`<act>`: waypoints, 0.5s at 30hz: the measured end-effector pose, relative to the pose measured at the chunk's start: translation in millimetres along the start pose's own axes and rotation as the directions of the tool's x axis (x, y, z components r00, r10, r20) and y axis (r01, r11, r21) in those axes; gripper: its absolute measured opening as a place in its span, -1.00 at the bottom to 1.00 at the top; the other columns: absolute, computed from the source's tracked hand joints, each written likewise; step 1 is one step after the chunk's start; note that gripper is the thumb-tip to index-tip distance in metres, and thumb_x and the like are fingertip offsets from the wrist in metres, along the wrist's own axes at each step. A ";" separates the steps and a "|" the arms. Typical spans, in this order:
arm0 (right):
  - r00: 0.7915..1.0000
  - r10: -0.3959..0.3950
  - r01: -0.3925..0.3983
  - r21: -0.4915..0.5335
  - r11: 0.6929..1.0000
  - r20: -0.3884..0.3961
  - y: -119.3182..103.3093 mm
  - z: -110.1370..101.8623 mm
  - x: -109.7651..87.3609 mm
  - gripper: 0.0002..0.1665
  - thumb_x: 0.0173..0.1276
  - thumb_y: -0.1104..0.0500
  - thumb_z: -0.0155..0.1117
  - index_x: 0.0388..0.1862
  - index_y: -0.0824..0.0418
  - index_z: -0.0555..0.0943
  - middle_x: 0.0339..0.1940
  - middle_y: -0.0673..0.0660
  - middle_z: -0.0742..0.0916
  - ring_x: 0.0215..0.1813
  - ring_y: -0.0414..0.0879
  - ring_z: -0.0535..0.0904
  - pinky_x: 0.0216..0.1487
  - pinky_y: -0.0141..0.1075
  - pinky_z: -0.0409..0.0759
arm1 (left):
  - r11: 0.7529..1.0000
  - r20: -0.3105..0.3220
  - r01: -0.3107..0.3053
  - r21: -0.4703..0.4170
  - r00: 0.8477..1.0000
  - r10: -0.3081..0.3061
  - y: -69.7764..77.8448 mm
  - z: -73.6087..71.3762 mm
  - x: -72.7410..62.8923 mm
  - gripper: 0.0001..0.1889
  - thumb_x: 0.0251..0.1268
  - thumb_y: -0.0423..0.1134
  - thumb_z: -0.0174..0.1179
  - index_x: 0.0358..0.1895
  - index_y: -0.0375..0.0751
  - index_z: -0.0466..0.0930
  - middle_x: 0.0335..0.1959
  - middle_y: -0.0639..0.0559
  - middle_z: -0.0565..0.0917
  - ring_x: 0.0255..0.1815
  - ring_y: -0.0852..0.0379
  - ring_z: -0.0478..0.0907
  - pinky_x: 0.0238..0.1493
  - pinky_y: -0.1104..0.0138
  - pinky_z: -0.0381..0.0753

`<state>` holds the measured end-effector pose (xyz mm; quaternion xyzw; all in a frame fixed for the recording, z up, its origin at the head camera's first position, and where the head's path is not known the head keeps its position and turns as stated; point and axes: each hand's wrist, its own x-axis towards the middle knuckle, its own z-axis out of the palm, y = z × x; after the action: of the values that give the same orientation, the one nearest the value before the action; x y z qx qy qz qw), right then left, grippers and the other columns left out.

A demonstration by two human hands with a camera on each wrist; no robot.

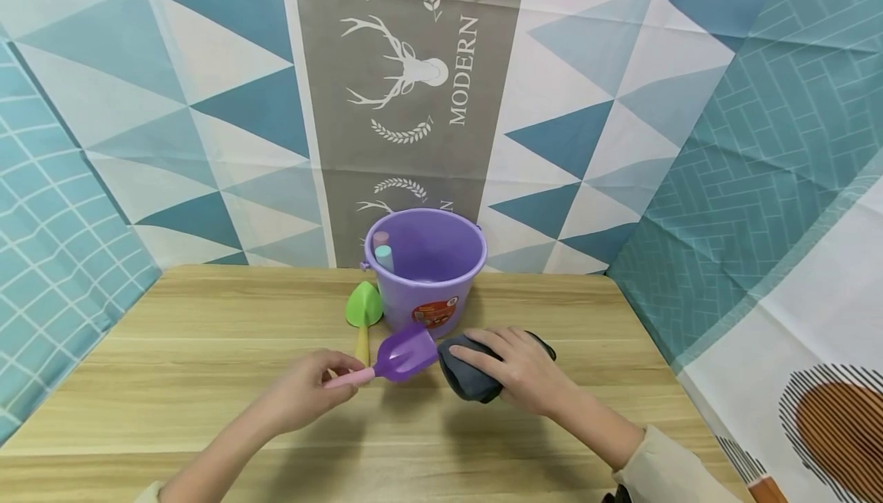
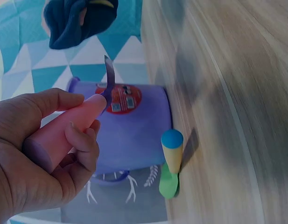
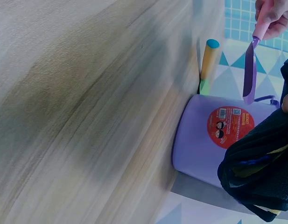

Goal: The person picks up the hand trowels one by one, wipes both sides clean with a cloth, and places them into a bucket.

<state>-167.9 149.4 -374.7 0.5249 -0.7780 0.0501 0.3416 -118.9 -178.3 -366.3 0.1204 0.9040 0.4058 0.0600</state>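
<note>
My left hand (image 1: pixel 310 392) grips the pink handle of a small purple toy shovel (image 1: pixel 407 353), its blade pointing right, above the table and in front of the bucket. In the left wrist view, the thumb and fingers wrap the pink handle (image 2: pixel 71 126). A bunched dark cloth (image 1: pixel 469 371) is held in my right hand (image 1: pixel 520 369), just right of the blade. Folds of the same dark cloth (image 3: pixel 256 163) show in the right wrist view. Behind both hands stands a purple bucket (image 1: pixel 403 300) with a red label.
Two handle ends, one pink (image 1: pixel 381 239) and one light blue (image 1: pixel 384 259), stick up inside the bucket's left side. A green toy trowel (image 1: pixel 363 305) with a yellow handle is on the wooden table (image 1: pixel 228 334) left of the bucket. Patterned cloth walls (image 1: pixel 234 104) enclose the table.
</note>
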 end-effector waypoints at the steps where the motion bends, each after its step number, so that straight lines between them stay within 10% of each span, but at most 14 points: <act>1: 1.000 -0.004 0.004 -0.001 1.000 0.000 -0.1 -0.1 1.1 -0.02 -0.27 0.28 0.56 0.26 0.00 0.44 0.10 0.13 0.59 -0.05 0.00 0.57 -0.13 -0.15 0.60 | 1.000 0.007 -0.003 -0.002 1.000 0.003 2.1 1.0 -0.1 -0.75 0.14 -0.14 0.25 -0.12 -0.12 0.65 -0.43 0.08 0.56 -0.50 0.23 0.40 -0.56 0.41 0.43; 15: 0.999 -0.050 0.051 -0.026 0.998 0.009 -1.8 -1.0 11.4 -0.08 -0.24 0.18 0.60 0.22 -0.01 0.48 0.11 0.10 0.61 -0.06 -0.05 0.57 -0.17 -0.20 0.60 | 0.994 0.065 -0.103 0.037 0.993 0.100 24.6 14.9 -1.4 -0.80 0.06 -0.27 0.26 -0.19 -0.05 0.67 -0.37 0.11 0.54 -0.41 0.22 0.41 -0.47 0.44 0.46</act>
<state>-168.4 140.1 -367.8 0.5400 -0.7665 0.0288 0.3464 -110.3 -152.2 -357.8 0.1802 0.9024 0.3859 0.0654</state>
